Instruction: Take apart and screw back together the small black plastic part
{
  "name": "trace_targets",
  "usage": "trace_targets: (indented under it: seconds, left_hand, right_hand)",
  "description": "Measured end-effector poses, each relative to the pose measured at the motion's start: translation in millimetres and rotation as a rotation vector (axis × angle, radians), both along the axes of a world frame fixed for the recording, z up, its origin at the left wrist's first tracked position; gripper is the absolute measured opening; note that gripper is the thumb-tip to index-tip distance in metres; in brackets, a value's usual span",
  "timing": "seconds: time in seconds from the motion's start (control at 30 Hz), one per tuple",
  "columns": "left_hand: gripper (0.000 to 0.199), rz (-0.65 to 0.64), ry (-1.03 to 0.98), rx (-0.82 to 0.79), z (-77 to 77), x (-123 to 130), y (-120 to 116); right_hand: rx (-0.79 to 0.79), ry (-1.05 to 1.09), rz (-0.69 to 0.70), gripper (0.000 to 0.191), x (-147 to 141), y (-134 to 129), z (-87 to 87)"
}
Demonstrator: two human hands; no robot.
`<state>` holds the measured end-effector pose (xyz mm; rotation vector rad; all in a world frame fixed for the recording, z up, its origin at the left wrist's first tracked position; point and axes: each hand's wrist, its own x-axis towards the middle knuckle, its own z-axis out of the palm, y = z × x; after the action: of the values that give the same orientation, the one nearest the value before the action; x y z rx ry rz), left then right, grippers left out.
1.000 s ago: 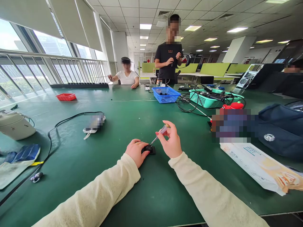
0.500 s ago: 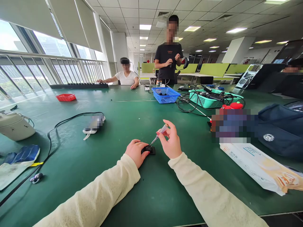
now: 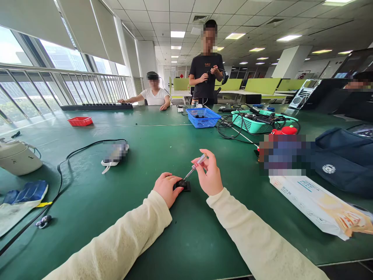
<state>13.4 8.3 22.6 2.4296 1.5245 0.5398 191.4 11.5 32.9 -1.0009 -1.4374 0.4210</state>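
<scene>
A small black part (image 3: 185, 185) lies on the green table (image 3: 151, 151), near the middle of the head view. My left hand (image 3: 168, 189) grips it from the left side, fingers over its top and thumb along its near edge. Above and to the right, my right hand (image 3: 210, 175) holds a screwdriver (image 3: 199, 160) with a clear handle between thumb and fingers. The screwdriver slants down to the left, and its tip meets the top of the black part. Fine detail on the part is too small to make out.
Beyond my hands stand a blue basket (image 3: 203, 118) and a green basket (image 3: 253, 125) with cables. A white packet (image 3: 314, 202) and a dark bag (image 3: 346, 161) lie right. Left are a pixelated object (image 3: 115, 152), a black cord (image 3: 60, 175) and a red tray (image 3: 80, 121). Two people are opposite.
The view has shifted very slightly. My fingers on the screwdriver have moved a little, with its tip still at the black part. The standing person's hands have shifted.
</scene>
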Motion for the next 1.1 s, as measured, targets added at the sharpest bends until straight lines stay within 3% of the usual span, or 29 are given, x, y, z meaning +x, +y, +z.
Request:
trace_targets:
  seconds: [1.1]
  left_hand:
    - [0.029,-0.002,0.016,0.000,-1.1,-0.9,1.1]
  right_hand:
    - [0.053,-0.014,-0.031,0.030,1.0,-1.2,4.4]
